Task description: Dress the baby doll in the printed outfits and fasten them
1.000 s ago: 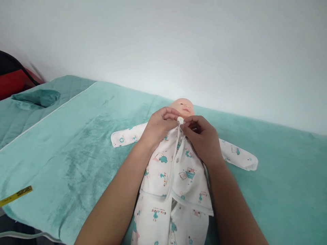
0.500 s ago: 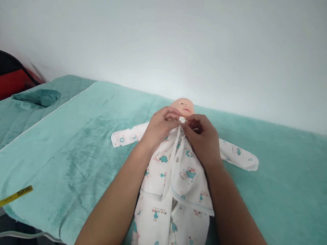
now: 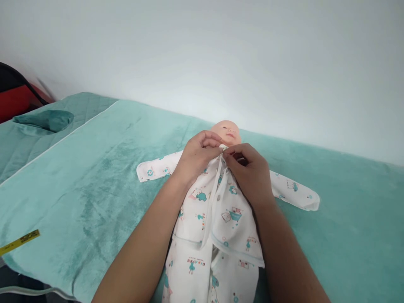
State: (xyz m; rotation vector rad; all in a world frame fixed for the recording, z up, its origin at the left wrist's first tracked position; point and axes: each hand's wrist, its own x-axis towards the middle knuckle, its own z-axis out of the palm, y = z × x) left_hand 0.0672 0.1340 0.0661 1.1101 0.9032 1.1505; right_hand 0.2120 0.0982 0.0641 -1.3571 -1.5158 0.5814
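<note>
A baby doll lies on its back on a teal blanket, dressed in a white printed baby jacket with its sleeves spread to both sides. My left hand pinches the jacket's left collar edge just below the doll's chin. My right hand pinches the right collar edge against it. A small white button shows between my fingertips at the neck. Lower down the jacket's front hangs apart.
A quilted teal mat with a dark teal cloth lies at the far left, beside a red and black object. A yellow tape strip sits at the blanket's near left edge. A white wall rises behind.
Both hands stay at the doll's collar; my fingertips have closed in tighter over the white button, which now shows less.
</note>
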